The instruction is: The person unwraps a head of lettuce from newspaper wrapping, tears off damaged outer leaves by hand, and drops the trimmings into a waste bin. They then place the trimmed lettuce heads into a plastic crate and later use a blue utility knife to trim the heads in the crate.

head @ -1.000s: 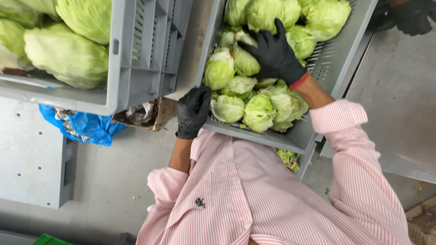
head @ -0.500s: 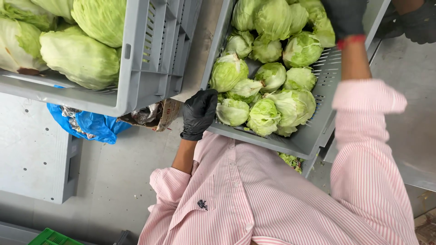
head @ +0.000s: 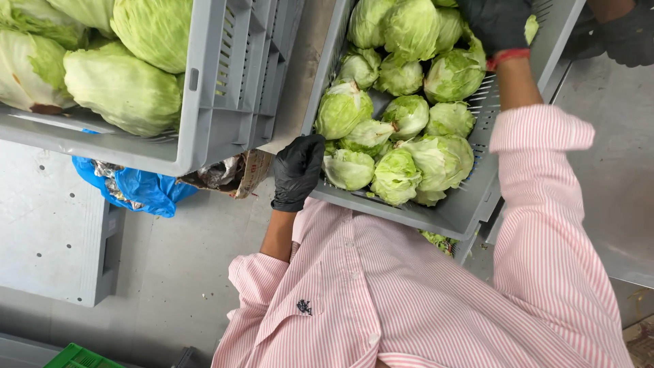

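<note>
The left hand (head: 298, 172), in a black glove, grips the near corner of a grey plastic crate (head: 436, 217), its fingers curled over the rim. The crate is full of small pale green lettuce heads (head: 395, 136) and stands tilted against the person's striped pink shirt (head: 409, 293). The right hand (head: 496, 26), also gloved in black, reaches to the far end of the same crate and lies on the lettuces there; I cannot tell if it holds one. To the left, well apart, a second grey crate (head: 218, 88) carries bigger cabbages (head: 122, 88). Under it, a blue plastic bag (head: 139, 189) lies on the grey floor (head: 170, 272). Another person's gloved hand (head: 623, 34) shows at the top right corner.
</note>
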